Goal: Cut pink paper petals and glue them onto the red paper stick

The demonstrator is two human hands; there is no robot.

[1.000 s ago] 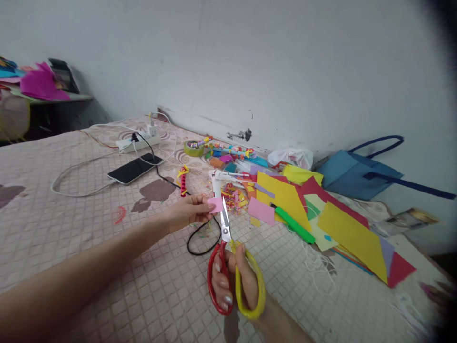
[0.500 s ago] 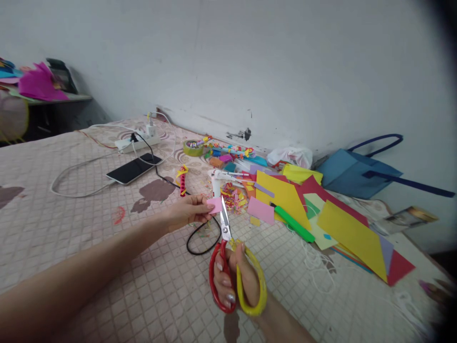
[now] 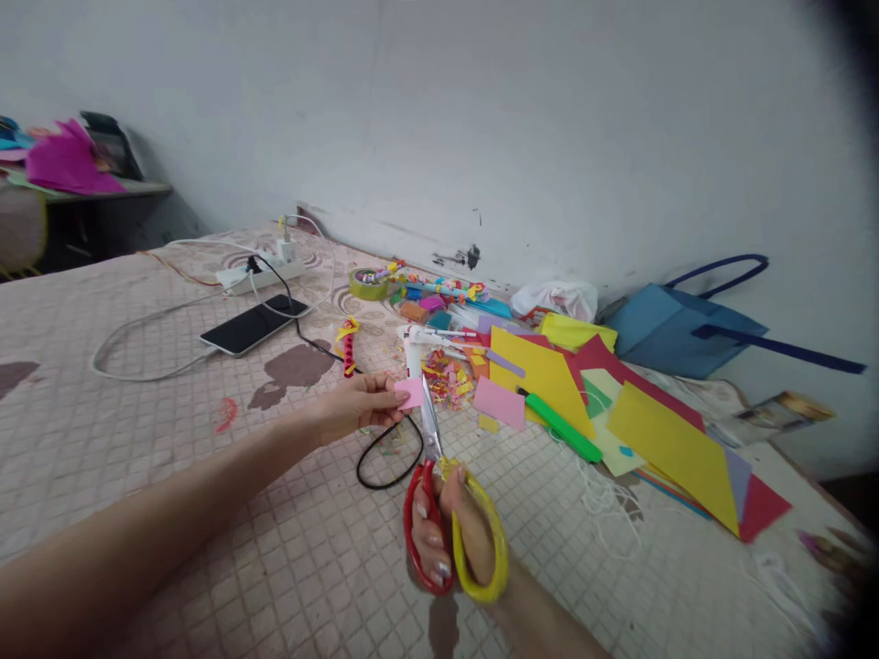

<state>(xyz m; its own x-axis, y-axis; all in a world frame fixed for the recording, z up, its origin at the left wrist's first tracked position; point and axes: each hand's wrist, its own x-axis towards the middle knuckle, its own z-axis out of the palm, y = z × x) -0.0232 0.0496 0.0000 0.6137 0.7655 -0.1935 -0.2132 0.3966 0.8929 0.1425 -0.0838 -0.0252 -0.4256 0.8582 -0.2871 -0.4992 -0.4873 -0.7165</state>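
Note:
Between the thumb and fingers of my left hand (image 3: 367, 401) is a small piece of pink paper (image 3: 410, 394). My right hand (image 3: 439, 531) grips a pair of scissors (image 3: 430, 430) with one red and one yellow handle loop, fingers through both. The blades point away from me, nearly closed, along the right edge of the pink paper. A white hot glue gun (image 3: 413, 352) stands just beyond, partly hidden by the paper and my left hand. Its black cord (image 3: 358, 476) loops below my left hand. Small paper scraps (image 3: 450, 380) lie beside the blades.
Right of the scissors lie a pink sheet (image 3: 499, 403), a green cutter (image 3: 564, 426), yellow sheets (image 3: 677, 448) and white string (image 3: 608, 508). A blue bag (image 3: 687, 329) leans by the wall. At left are a phone (image 3: 253, 325), a power strip (image 3: 259, 273) and a red-yellow twisted paper piece (image 3: 349, 348).
The scissor blades have come closer together at the pink paper's edge. My left hand keeps its pinch, and the whole view has shifted slightly.

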